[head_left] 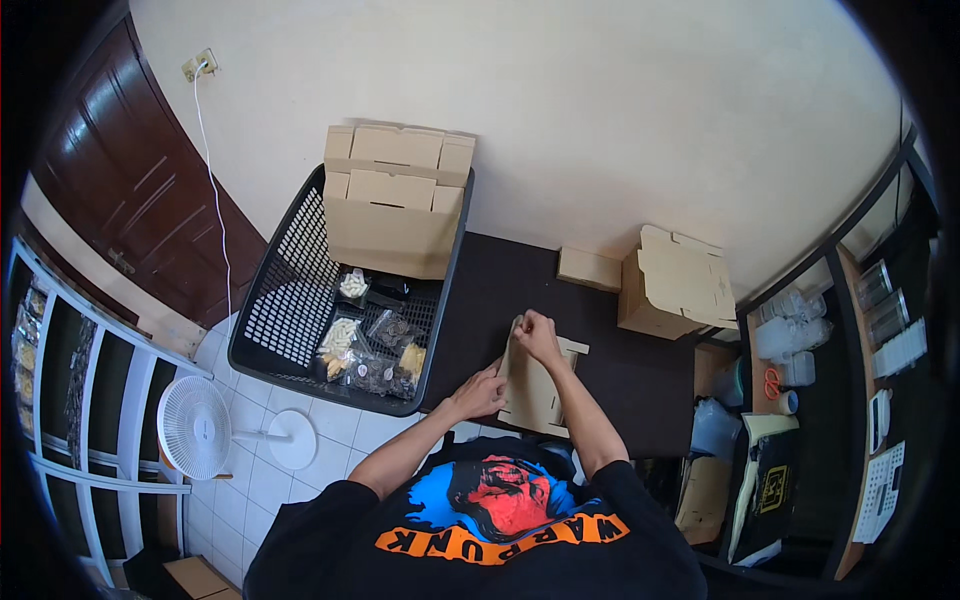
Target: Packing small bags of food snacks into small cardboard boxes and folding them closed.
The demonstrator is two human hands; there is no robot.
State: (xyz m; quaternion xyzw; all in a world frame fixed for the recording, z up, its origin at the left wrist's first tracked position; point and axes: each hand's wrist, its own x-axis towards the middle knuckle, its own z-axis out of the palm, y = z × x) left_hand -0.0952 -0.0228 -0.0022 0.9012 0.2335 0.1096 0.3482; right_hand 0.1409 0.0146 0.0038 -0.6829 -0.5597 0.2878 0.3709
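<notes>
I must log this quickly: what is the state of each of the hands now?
Left hand: closed on the flat cardboard box blank, lower left edge.
Right hand: closed on its top edge.

Matt brown cardboard box blank (535, 385) on a dark matt tabletop (620, 370); black plastic mesh basket (290, 290).
</notes>
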